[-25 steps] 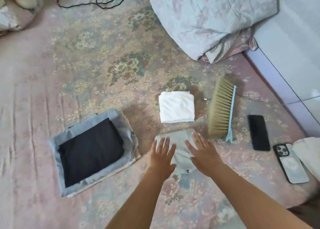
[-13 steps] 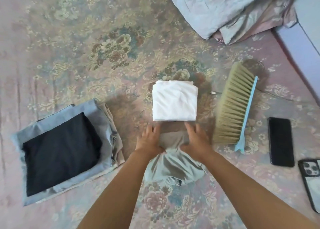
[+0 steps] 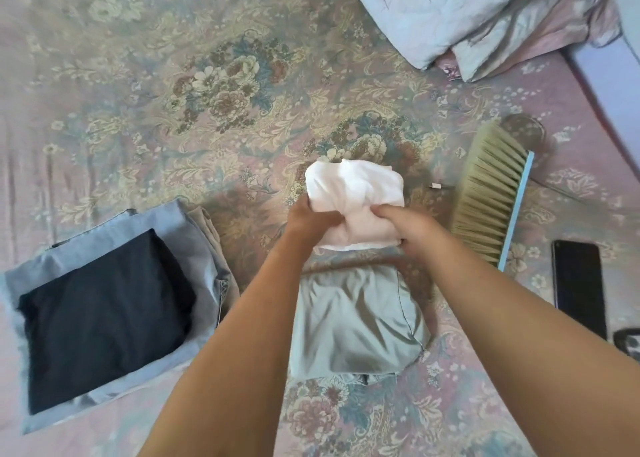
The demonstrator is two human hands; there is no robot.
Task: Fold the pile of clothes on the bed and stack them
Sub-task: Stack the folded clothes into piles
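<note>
Both hands now grip the folded white garment (image 3: pixel 356 200) and hold it bunched at the centre of the view. The left hand (image 3: pixel 309 218) curls round its near-left corner, and the right hand (image 3: pixel 407 226) pinches its near-right edge. Half a second earlier the same hands were pressing the grey-green garment (image 3: pixel 349 321) flat while the white one lay square and untouched on the bed. The grey-green piece now lies released at 6 o'clock of the white one, folded but slack, with one loose edge showing at its near side.

The change suggests that folding of the grey-green piece is finished and stacking has begun. The white bundle probably goes onto it, or onto the stack at 8 o'clock, where a black garment (image 3: pixel 104 318) sits on a light blue garment (image 3: pixel 194 235). Which of the two is meant cannot be told. The grip has crumpled the white folds, so they may need smoothing after placement.

Edges and room — the brush (image 3: pixel 485 207) lies just beside the white garment at 3 o'clock, bristles towards it. Beyond it a dark phone (image 3: pixel 578 287) rests at 4 o'clock, and a second object is cut off by the frame at the right edge. The crumpled quilt (image 3: pixel 450 13) fills 1 o'clock, and the edge of the bed (image 3: pixel 606 117) runs behind it. The floral bedsheet (image 3: pixel 173 93) lies bare from 9 to 12 o'clock — the freest path for the arms.
</note>
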